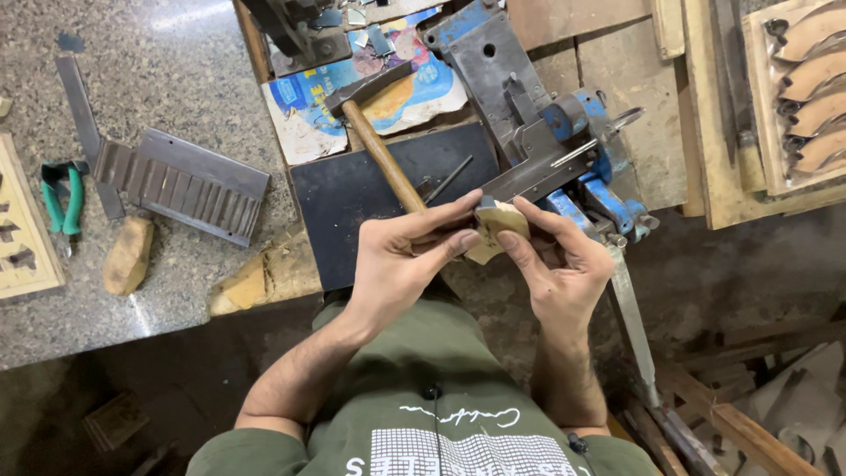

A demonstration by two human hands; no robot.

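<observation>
Both hands meet on a small pale wooden block (499,220) at the middle of the frame. My left hand (407,260) pinches its left side with thumb and fingers. My right hand (557,264) grips its right side from below and behind. A flat steel strip (529,181) touches the block's top and runs up right into a blue bench vise (586,150). A hammer (374,132) with a wooden handle lies just behind my left hand on a dark mat (352,189).
On the stone counter (159,53) at left lie green-handled pliers (62,198), a ribbed metal plate (181,181) and a wood offcut (129,256). A tray of curved wooden pieces (811,88) stands at the upper right. Scrap wood lies on the floor at lower right.
</observation>
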